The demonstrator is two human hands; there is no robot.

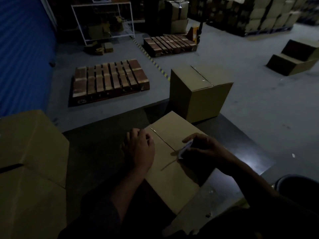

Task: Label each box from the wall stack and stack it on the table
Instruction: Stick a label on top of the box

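Observation:
A sealed cardboard box (174, 163) lies on the dark table (101, 149) right in front of me, its taped seam running diagonally across the top. My left hand (140, 149) rests on the box's left edge with fingers curled, holding nothing. My right hand (205, 146) is over the right part of the lid, closed on a small white label (183, 150) that touches the lid near the seam. A second, taller taped box (198, 94) stands upright at the table's far edge. Big cardboard boxes (29, 163) stand stacked at my left.
Two wooden pallets (108, 80) (170, 44) lie on the grey floor beyond the table. A blue roller door (24, 49) is at left, a white metal rack (103, 21) behind. Stacked cartons (272, 12) fill the far right, open boxes (295, 57) on the floor, a dark bin (298, 187) near right.

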